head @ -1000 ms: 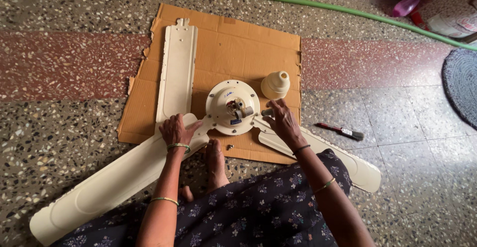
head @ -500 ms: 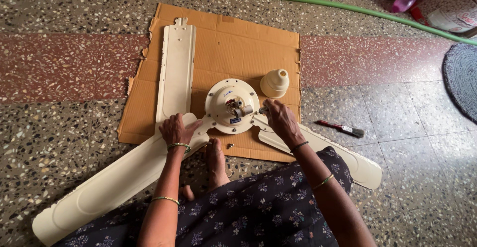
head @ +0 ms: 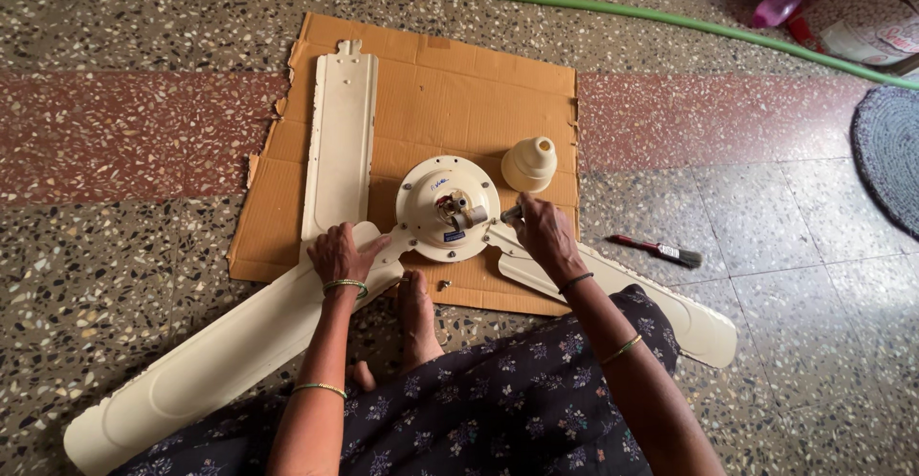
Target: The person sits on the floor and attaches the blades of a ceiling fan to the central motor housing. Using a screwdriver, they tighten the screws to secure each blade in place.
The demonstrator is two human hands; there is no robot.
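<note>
The round cream fan motor sits on the near part of a flat brown cardboard sheet, just past the person's bare foot; the right hand is touching its right edge, fingers closed around a small dark tool that points left at the motor; the left hand lies flat with fingers spread, pressing the near-left fan blade where it joins the motor; that blade runs long toward the near left; another joined blade runs near right; a loose blade lies far left on the cardboard; a cream cone cover stands just far right of the motor; a brush lies on the floor to the right, well apart.
</note>
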